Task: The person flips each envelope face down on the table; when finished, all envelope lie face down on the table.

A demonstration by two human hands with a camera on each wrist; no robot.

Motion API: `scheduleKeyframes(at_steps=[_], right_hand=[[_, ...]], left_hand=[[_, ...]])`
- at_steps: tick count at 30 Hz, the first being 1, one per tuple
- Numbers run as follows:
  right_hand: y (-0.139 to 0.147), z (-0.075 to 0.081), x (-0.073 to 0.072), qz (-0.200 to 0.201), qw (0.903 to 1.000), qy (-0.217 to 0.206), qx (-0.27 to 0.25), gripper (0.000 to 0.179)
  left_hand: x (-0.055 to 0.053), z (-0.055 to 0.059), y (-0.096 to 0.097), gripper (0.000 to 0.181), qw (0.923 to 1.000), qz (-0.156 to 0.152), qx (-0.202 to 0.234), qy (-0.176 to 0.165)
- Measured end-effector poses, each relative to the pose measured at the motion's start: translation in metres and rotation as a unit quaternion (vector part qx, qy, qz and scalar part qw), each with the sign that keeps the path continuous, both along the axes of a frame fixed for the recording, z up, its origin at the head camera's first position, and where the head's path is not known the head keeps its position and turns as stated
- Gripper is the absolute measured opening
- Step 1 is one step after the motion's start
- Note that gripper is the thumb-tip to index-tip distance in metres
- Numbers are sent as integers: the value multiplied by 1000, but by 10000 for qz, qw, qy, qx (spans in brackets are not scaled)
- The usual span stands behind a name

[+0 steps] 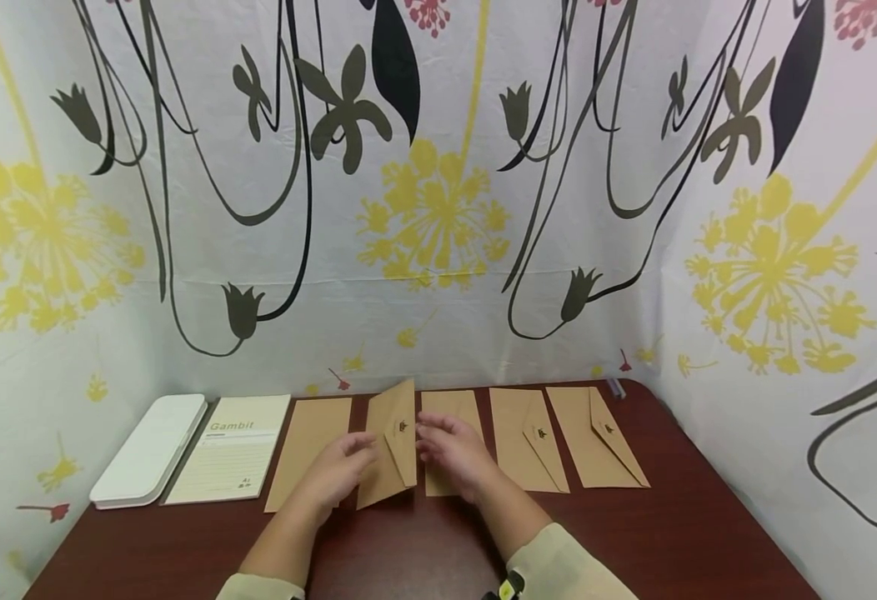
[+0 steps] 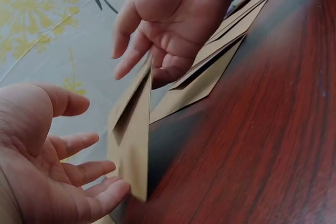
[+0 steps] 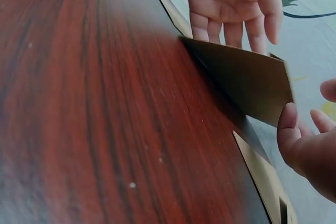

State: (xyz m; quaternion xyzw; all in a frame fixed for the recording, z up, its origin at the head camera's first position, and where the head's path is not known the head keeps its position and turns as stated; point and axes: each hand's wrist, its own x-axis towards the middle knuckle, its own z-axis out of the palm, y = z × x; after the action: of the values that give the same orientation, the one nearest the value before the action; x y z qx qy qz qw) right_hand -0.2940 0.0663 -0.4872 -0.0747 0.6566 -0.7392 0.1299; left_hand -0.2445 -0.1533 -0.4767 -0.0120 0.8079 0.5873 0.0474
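Observation:
A brown kraft envelope [image 1: 384, 454] with a pointed flap stands tilted on the table, its right side raised, between both hands. My left hand [image 1: 337, 473] is at its left side, fingers spread and slightly bent, in the left wrist view with fingertips [image 2: 113, 187] by the envelope's lower edge. My right hand [image 1: 459, 454] is at the raised right edge; in the right wrist view its fingertips [image 3: 287, 116] meet the envelope's corner. Neither hand curls round the envelope. Another brown envelope [image 1: 449, 404] lies partly hidden under the right hand.
Flat envelopes lie to the right [image 1: 517, 442] and far right [image 1: 581, 442], and one to the left [image 1: 311, 425]. Further left are a notebook [image 1: 228, 458] marked Gambit and a white flat case [image 1: 149, 450]. A small greyish item [image 1: 616, 388] lies at the back right corner.

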Motion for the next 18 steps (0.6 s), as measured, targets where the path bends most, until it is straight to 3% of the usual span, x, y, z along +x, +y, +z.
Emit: scheduleKeyframes(at_steps=[8, 18], right_hand=[[-7, 1, 8, 131, 9996, 176, 164, 50], [-17, 4, 17, 366, 9986, 185, -324, 57]], left_hand=[[2, 1, 11, 56, 9990, -271, 356, 10], [4, 4, 17, 62, 9978, -327, 575, -23]])
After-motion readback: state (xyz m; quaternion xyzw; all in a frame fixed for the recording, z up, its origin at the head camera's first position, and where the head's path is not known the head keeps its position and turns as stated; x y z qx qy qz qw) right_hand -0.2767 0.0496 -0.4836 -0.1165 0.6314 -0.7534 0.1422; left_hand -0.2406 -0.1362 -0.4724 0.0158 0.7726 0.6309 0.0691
